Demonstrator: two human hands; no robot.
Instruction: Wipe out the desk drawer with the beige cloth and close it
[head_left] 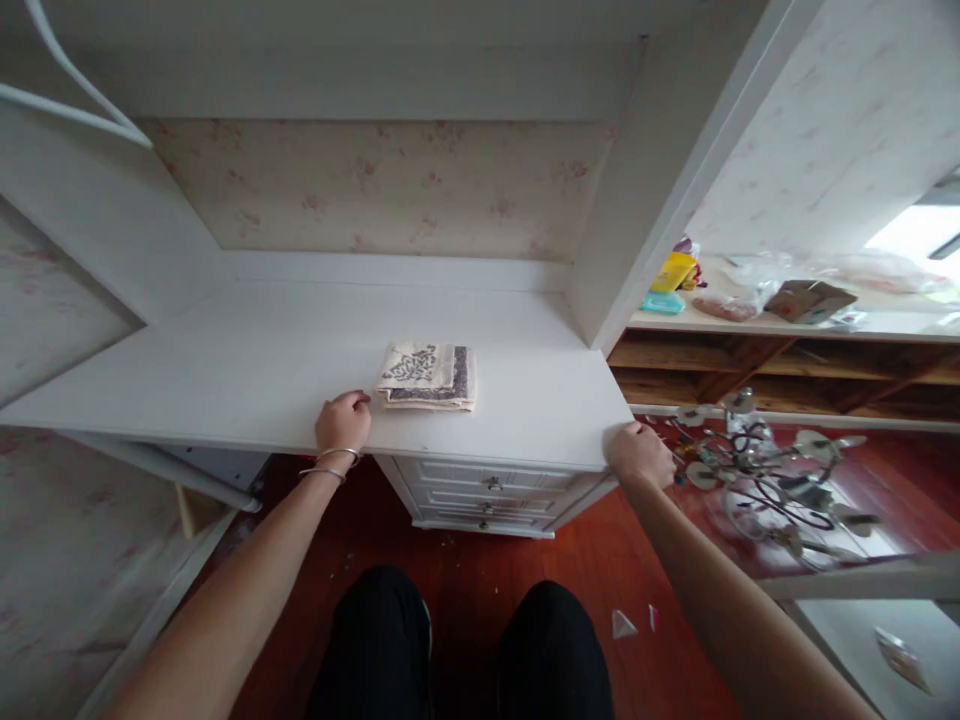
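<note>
A folded cream cloth with a dark grey pattern (427, 376) lies on the white desk top (262, 350). Just left of the cloth, my left hand (343, 420) rests at the desk's front edge with its fingers curled in; I see nothing held in them. Two thin bangles (330, 463) circle that wrist. At the front right corner, my right hand (643, 455) is closed round the edge of the desk, its fingertips partly hidden. Below the top, between my arms, stands a white drawer unit (487, 490) with small knobs.
A chandelier (765, 480) lies on the red wooden floor (465, 600) at right. Behind it, a low shelf unit (675, 350) carries a cardboard box (810, 300), plastic bags and a yellow item (675, 271). White panels rise around the desk. My knees show below.
</note>
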